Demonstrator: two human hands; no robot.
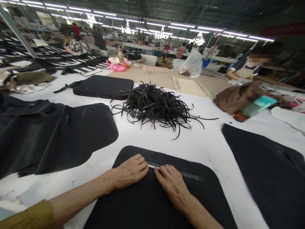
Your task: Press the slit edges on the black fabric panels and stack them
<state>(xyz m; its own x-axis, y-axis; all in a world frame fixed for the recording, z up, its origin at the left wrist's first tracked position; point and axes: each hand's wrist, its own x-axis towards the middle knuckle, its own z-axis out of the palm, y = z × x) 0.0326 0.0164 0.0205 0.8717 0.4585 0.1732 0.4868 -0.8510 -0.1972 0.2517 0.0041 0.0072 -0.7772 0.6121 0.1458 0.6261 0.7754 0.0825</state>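
Note:
A black panel with rounded corners (152,203) lies flat in front of me on the white tabletop. Both my hands rest on its far part, fingers curled and close together. Between my left hand (132,170) and my right hand (172,184) a short length of narrow white strip (153,166) shows, running into the fingers on both sides. Its ends are hidden under the hands. A dull grey band (192,176) runs along the panel to the right of my right fingers. Beyond the panel is a tangled heap of thin black strips (157,105).
Black sheets (78,133) lie at left, another black panel (274,168) at right. A stack of black panels (102,86) sits behind. A teal-capped bottle (256,108) lies by brown cloth (238,97). A pink basket (118,65) stands farther back. Co-workers sit at both sides.

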